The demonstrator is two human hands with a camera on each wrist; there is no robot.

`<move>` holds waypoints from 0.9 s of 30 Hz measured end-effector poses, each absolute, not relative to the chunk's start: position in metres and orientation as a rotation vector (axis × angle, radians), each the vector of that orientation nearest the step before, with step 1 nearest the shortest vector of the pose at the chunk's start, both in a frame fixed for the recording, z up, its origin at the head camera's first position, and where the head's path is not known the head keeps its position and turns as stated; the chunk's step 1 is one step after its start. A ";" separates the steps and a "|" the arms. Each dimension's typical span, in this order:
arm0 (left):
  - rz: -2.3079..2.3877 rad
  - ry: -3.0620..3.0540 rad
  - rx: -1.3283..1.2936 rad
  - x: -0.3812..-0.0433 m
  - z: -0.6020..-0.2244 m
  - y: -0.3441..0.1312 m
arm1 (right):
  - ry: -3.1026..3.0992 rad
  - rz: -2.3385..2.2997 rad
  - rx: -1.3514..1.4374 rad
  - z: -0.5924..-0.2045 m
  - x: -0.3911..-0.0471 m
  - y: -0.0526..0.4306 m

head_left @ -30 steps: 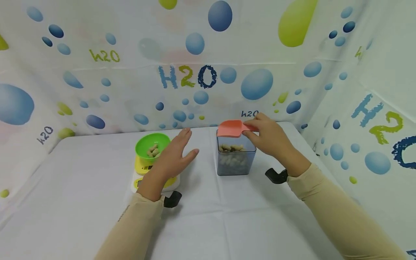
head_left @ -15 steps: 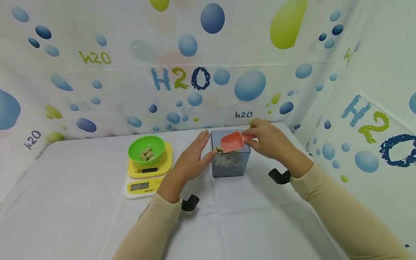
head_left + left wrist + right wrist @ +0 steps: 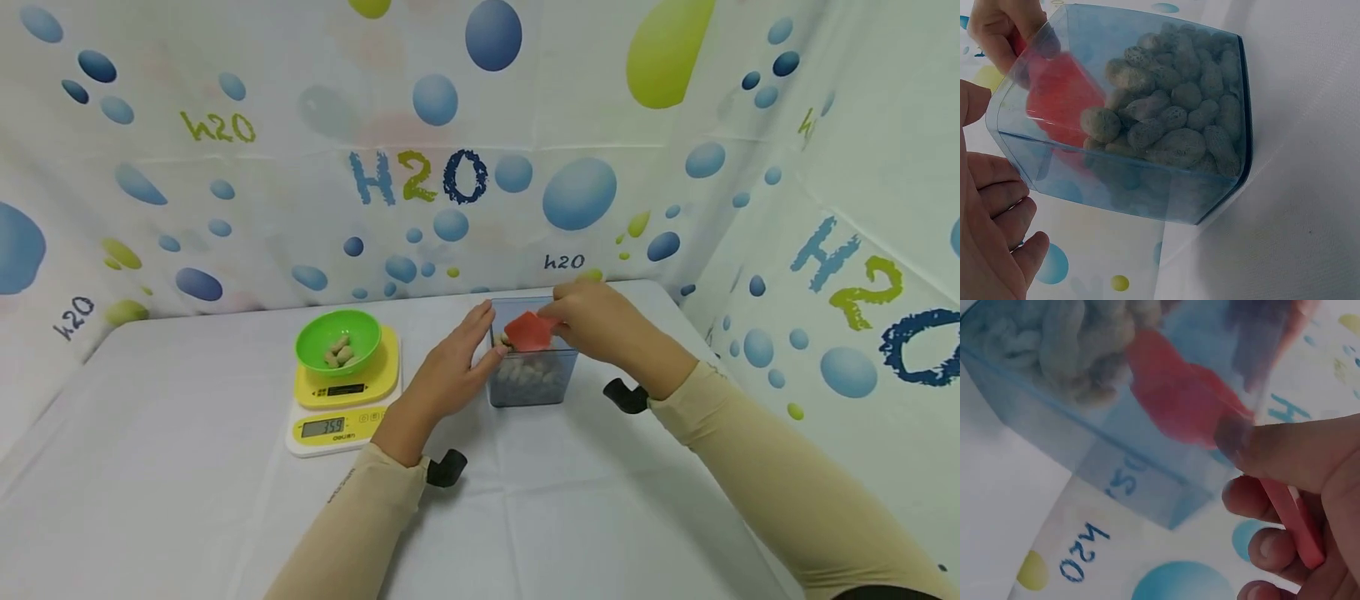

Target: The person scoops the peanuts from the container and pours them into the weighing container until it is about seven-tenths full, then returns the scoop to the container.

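Observation:
A clear bluish plastic container [image 3: 525, 392] holds several unshelled peanuts [image 3: 1175, 147]. My right hand [image 3: 600, 323] grips a red scoop [image 3: 528, 332] by its handle, thumb on top. In the right wrist view the scoop's blade [image 3: 1172, 400] is inside the container, its tip against the peanuts. My left hand [image 3: 442, 371] is at the container's left side, fingers straight. Its fingertips touch the wall near the rim in the left wrist view. How deep the blade sits among the peanuts is partly hidden.
To the left stands a yellow and white kitchen scale [image 3: 367, 422], its display reading about 359. On it sits a green bowl [image 3: 362, 333] with several peanuts. White cloth [image 3: 187, 467] covers the table, and a printed curtain [image 3: 285, 183] hangs behind.
My left hand has moved right, from in front of the scale to the container's side. The scoop in my right hand has gone from above the rim down into the container, blade tilted.

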State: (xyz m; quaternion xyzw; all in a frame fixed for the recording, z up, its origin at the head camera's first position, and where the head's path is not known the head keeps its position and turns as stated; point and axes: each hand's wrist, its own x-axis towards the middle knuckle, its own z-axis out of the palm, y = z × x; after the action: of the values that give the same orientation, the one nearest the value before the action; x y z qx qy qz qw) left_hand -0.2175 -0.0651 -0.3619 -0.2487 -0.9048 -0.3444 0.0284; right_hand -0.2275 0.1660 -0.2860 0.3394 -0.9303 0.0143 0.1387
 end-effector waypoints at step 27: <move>-1.115 -2.832 -0.744 -0.218 -0.362 -0.065 | -2.938 0.170 1.024 -0.276 -0.232 0.158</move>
State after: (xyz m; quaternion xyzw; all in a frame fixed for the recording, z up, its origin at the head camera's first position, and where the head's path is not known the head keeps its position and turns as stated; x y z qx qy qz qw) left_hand -0.2185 -0.0653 -0.3617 -0.2375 -0.9038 -0.3560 0.0044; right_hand -0.2325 0.1580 -0.2760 0.3286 -0.9428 0.0546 0.0126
